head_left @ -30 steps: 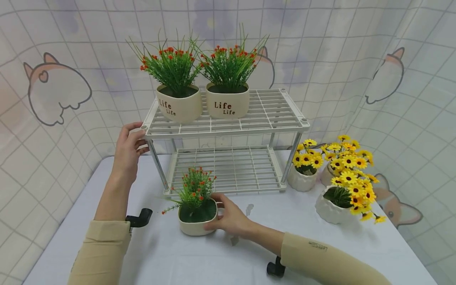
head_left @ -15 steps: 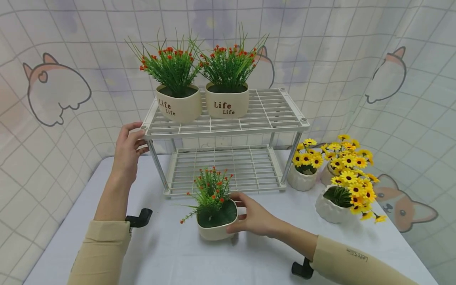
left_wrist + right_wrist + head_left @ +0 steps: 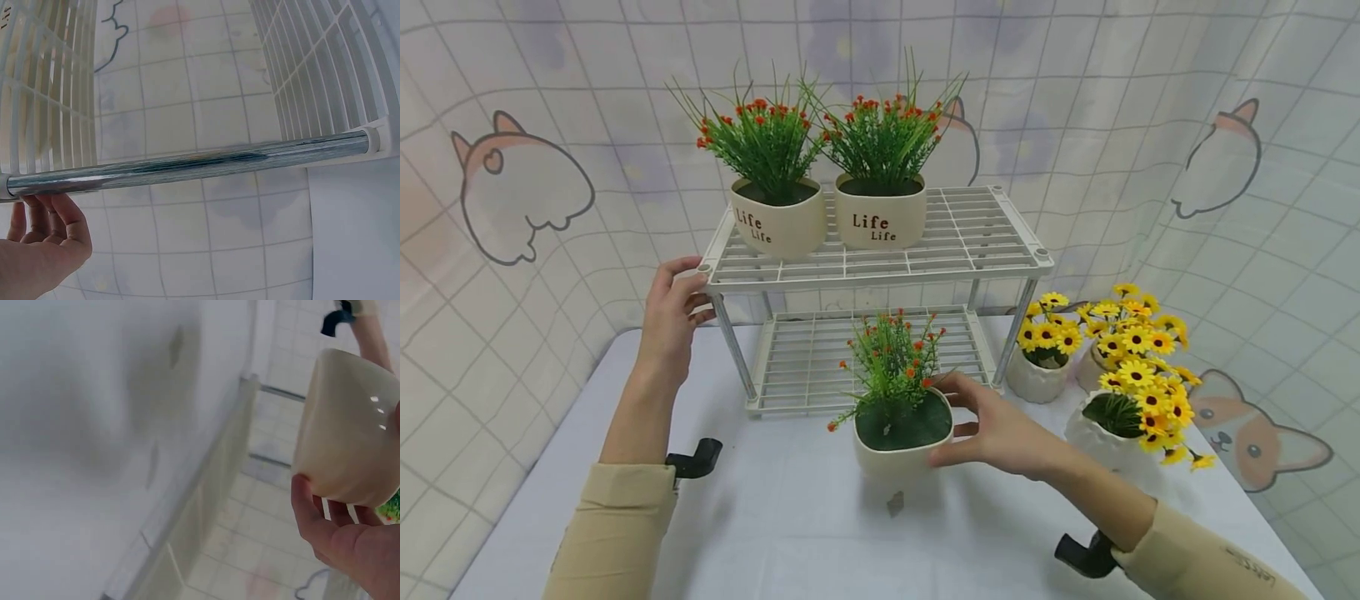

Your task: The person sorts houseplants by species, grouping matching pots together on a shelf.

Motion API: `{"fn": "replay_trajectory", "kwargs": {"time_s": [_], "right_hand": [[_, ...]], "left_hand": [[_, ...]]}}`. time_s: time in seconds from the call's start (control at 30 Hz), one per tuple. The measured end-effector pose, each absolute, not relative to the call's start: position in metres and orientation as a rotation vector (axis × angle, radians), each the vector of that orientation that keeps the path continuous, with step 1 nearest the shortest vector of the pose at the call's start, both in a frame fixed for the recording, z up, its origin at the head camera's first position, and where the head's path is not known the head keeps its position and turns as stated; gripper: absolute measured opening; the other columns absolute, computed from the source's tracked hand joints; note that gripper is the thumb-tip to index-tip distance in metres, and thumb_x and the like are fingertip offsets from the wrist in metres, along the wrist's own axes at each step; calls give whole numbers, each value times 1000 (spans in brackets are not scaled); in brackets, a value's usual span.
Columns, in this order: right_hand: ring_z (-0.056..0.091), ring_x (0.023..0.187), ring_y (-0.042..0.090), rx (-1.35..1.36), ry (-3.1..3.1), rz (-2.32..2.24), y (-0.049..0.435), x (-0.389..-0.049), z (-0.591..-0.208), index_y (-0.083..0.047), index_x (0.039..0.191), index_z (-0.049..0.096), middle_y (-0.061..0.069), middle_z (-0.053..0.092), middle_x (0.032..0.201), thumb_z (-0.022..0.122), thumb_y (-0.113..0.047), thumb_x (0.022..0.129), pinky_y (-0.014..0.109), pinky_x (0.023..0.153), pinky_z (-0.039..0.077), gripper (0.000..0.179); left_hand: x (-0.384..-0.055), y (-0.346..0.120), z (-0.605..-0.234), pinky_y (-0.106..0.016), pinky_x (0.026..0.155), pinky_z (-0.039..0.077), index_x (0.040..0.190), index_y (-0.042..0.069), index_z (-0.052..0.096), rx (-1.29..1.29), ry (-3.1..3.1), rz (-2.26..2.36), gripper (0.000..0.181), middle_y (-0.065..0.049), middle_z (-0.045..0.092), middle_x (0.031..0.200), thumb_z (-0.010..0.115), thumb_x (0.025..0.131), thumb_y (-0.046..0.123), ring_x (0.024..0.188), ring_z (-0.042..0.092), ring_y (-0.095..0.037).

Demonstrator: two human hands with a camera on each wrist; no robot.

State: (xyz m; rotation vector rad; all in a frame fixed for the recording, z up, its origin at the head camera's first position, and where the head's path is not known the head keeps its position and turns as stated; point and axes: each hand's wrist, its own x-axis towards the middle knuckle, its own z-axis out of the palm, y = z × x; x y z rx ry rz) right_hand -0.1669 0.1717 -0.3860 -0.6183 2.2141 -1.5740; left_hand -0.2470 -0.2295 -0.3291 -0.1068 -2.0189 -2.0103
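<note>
My right hand (image 3: 1000,429) grips the right side of a cream flower pot (image 3: 891,462) with green leaves and small red flowers. In the right wrist view this pot (image 3: 350,428) hangs apart from the white tabletop, thumb and fingers at its rim and wall. My left hand (image 3: 670,321) holds the top left front corner of a white two-tier wire shelf rack (image 3: 880,279). In the left wrist view its curled fingers (image 3: 75,219) touch the upper end of the metal post (image 3: 187,164). Two similar "Life" pots, the left one (image 3: 778,225) and the right one (image 3: 880,218), stand on the upper tier.
Right of the rack stand white pots of yellow flowers, one in front (image 3: 1105,433), one beside the post (image 3: 1037,375) and one partly hidden behind. The lower tier (image 3: 805,358) lies behind the held pot. A patterned curtain (image 3: 587,50) hangs round the table.
My right hand has carried the red-flowered pot to the right and up off the table, towards the front of the rack. The left hand stays at the rack's corner.
</note>
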Motion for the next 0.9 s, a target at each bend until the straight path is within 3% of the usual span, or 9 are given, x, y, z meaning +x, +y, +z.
{"fn": "replay_trajectory", "kwargs": {"time_s": [0.23,0.47,0.67,0.9], "right_hand": [[43,138,37,-696,2257,-1564,189,-156,-352,-3,149,39,13,46,148,88,-18,83,48,102,48,84],[46,135,38,-729,2278,-1580,199,-145,-319,-4,155,31,17,42,152,87,-14,84,40,98,51,91],[49,134,38,-738,2372,-1578,208,-142,-292,-2,158,24,17,43,153,85,-12,85,46,100,50,96],[48,135,32,-707,2488,-1529,224,-156,-263,-3,153,32,13,46,150,83,-9,87,30,94,52,84]], "left_hand": [[-247,-229,-330,-33,90,40,131,21,48,-116,-2013,-2018,24,-2,61,118,47,108,27,100,57,-14],[-247,-230,-330,-33,90,40,131,22,48,-109,-2010,-2025,23,-2,61,118,47,108,27,101,57,-15],[-248,-230,-330,-33,90,40,132,20,48,-121,-2006,-2027,25,-3,60,118,46,108,26,100,57,-15],[-248,-230,-331,-33,90,40,131,21,48,-116,-2007,-2030,24,-2,60,118,46,108,26,101,57,-16]]}}
